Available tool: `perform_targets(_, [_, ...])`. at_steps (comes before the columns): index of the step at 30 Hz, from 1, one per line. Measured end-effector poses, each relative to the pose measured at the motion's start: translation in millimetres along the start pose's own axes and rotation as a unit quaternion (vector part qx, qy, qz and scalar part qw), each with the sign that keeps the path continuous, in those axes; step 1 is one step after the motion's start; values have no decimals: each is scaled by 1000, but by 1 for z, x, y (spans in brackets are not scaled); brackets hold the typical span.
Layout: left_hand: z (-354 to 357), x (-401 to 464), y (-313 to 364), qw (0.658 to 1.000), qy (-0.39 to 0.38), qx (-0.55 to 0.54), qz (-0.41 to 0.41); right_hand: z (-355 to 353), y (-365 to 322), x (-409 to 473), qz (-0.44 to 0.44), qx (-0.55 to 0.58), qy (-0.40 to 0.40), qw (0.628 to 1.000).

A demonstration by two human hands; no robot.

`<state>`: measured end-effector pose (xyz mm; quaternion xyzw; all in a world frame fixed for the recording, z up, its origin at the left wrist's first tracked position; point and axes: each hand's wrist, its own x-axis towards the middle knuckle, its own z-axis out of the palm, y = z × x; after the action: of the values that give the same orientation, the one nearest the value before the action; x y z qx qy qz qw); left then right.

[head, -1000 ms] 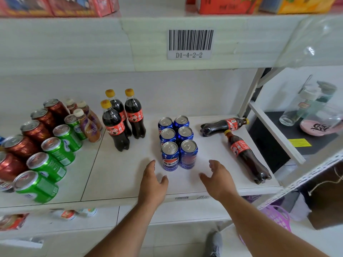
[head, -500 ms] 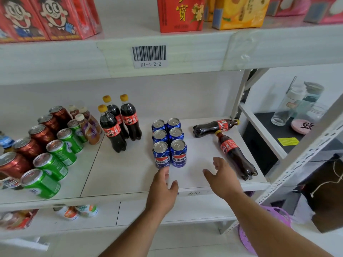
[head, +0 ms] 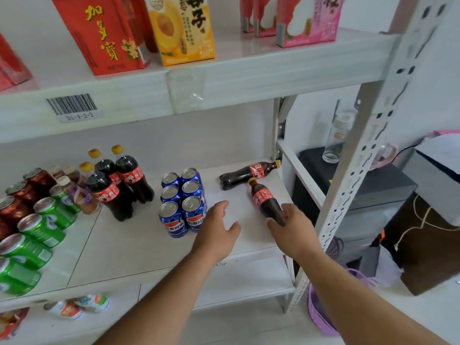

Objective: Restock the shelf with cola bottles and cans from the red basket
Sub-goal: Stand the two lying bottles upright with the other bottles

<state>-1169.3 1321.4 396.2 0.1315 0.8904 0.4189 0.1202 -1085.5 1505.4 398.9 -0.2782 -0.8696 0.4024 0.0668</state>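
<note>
**Inspector A:** Where the right hand meets the shelf, what is its grip?

**Inspector B:** Thumb and fingers are curled about the base of a lying cola bottle, cap pointing to the back. A second lying cola bottle rests crosswise behind it, cap toward the upright post; the near bottle's cap sits just beside its middle.

**Inspector A:** And the left hand?

**Inspector B:** Fingers extended, loose, holding nothing, just beside the front right of the blue cans. Whether it touches them, I cannot tell.

**Inspector A:** Remaining stock?

**Inspector B:** Six blue cans in two rows mid-shelf. Three upright cola bottles to their left. Further left, green cans and red cans.
</note>
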Motion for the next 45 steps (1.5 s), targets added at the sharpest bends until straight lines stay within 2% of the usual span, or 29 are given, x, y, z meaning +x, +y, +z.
perform_targets(9, [-8,72,28,988,-26,147,44,-4,-4,41,55,-75,-50,994])
perform_targets(15, [-7,139,28,979,-58,184,70,8,-10,76,109,-122,-79,983])
perform_targets(25, [20,233,32,926,-121,338,113,21,-12,121,134,-167,-127,969])
perform_targets(30, [40,261,26,903,-151,387,107,25,-6,129,142,-192,-143,960])
perform_targets(33, [52,269,20,900,-139,401,95,27,-5,128,134,-205,-151,958])
perform_targets(36, [62,269,16,895,-88,426,100,30,-4,125,124,-213,-148,958])
perform_targets(39, [62,266,11,921,-70,377,76,27,1,123,145,-172,-140,964])
perform_targets(45, [32,244,21,970,-46,237,32,14,9,113,227,71,-139,961])
